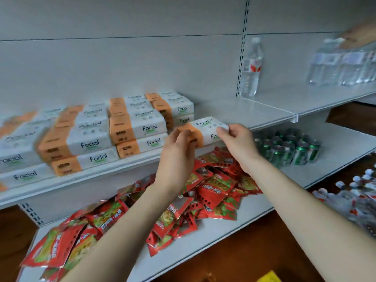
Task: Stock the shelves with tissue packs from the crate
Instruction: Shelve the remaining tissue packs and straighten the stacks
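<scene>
- Head view, the only one:
- Orange-and-white plastic-wrapped "Facial" tissue pack [204,127] sits at the front edge of the white metal upper shelf [254,112], long side facing out and orange band to the left.
- It is just right of the stacked orange-and-white tissue packs [130,127]. Can't tell if it rests on the shelf or is held just above it.
- Left hand [177,153]: fingers curled onto the pack's orange end, gripping it.
- Right hand [239,143]: thumb and fingers pinch the pack's white right end.
- The stacks run left along the same shelf, two to three packs high. The far-left ones are motion-blurred.
- Clear plastic water bottle with a red-and-white label [251,66] stands upright at the back of the next shelf bay, well right of the tissue.
- Shrink-wrapped bundle of clear water bottles [341,64] is further right, with another person's hand [360,33] resting on top of it.
- White metal lower shelf [337,143] holds a loose pile of red foil snack packets [205,192] under both forearms.
- To the right of the pile on that shelf is a cluster of green drink cans [291,149].
- Blurred white-capped bottles [356,196] are at the right edge, lower down.
</scene>
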`<state>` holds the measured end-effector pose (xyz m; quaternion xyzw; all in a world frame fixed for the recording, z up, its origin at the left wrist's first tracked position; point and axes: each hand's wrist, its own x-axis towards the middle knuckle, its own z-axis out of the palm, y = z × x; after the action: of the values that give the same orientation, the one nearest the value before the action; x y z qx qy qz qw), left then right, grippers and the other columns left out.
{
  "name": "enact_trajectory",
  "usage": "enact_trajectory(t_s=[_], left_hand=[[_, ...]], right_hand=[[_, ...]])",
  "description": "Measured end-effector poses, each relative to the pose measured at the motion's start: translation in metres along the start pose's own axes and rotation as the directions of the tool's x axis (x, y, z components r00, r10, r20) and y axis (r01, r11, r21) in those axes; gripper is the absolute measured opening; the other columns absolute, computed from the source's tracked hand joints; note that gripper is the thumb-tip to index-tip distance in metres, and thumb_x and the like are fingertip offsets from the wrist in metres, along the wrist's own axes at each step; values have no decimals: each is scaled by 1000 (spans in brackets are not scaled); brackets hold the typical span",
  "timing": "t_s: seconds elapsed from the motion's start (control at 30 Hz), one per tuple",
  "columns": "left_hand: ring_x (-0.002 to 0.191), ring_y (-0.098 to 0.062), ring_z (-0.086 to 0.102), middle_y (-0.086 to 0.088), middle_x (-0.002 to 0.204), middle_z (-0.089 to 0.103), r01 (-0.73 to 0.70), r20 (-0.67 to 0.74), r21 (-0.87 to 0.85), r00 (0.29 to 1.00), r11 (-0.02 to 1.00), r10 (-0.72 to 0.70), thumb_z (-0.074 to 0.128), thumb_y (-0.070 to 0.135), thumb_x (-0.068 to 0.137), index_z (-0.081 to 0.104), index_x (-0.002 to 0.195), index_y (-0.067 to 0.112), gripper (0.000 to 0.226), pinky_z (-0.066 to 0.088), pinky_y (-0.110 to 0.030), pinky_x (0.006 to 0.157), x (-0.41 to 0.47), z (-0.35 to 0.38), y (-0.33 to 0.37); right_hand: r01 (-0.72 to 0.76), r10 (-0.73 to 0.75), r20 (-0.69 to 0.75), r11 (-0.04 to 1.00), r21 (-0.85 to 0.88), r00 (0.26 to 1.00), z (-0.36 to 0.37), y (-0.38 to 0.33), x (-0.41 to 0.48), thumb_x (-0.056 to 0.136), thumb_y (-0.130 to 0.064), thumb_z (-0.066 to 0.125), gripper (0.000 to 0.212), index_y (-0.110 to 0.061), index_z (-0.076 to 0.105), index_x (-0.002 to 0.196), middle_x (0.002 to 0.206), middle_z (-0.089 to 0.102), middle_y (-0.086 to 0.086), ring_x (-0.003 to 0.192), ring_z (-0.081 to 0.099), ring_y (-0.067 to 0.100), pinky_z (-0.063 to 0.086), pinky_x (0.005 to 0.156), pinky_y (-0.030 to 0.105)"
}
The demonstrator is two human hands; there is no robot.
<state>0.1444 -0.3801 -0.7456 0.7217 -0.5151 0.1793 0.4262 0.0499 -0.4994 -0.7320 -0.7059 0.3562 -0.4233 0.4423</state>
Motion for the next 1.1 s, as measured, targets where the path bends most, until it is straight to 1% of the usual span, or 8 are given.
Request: enact_trajectory(t_s=[0.13,0.27,0.37,0.53,0.67,0.83,1.0,1.1], left_hand=[[115,-34,49,-26,120,53,-37,-50,52,998,998,40,53,12,85,56,117,-3,35,40,-31,94,-15,8,-9],[109,-23,47,-18,115,52,24,-57,-19,998,1000,-26,41,24,87,57,118,1,43,35,-21,94,-23,13,-12],[108,-20,47,-14,115,50,123,-60,-91,990,988,-129,44,21,88,57,122,1,41,32,-15,93,-23,15,-14],[115,-26,50,-14,122,51,183,-23,-95,982,978,-186,45,21,87,54,126,-1,46,46,-39,96,-20,16,-13],[123,-27,46,-14,130,49,222,-12,-49,975,974,-223,41,26,86,52,129,-1,52,37,-33,104,-18,17,-11],[125,-29,44,-16,131,49,221,3,30,975,975,-221,39,29,86,50,128,-2,54,36,-33,103,-19,19,-11],[121,-35,46,-21,128,50,188,6,55,982,981,-189,35,35,83,51,125,-3,59,39,-39,100,-27,22,-8],[121,-43,47,-27,129,50,94,20,63,995,994,-96,40,28,82,57,118,-2,49,39,-48,100,-40,29,0]], right_hand=[[34,-37,-12,985,-169,999,11,3,16,88,-29,56,23,-12,63,102,98,67,4,92,62,23,49,80,36],[44,-51,-54,991,-126,997,26,3,24,87,-28,58,30,-16,58,115,110,66,4,102,61,22,49,89,39],[62,-69,-76,995,-80,995,35,5,26,87,-28,58,24,-17,59,109,106,68,3,98,62,22,50,87,41],[88,-93,-74,994,-65,993,44,8,25,89,-25,56,27,-13,60,113,111,66,6,105,60,21,48,93,41],[128,-131,-50,989,-73,990,45,11,25,93,-22,50,30,-12,59,120,121,63,5,114,56,21,45,98,38],[130,-131,-43,991,-28,990,44,16,21,93,-19,52,39,-13,49,132,129,58,6,121,51,17,40,103,31],[139,-139,-13,990,-15,990,34,20,13,93,-11,52,34,-8,52,126,126,59,3,119,52,14,35,93,16],[171,-172,-5,983,-58,985,24,26,-5,92,-9,51,32,-7,55,123,123,58,1,115,50,10,32,90,9]])
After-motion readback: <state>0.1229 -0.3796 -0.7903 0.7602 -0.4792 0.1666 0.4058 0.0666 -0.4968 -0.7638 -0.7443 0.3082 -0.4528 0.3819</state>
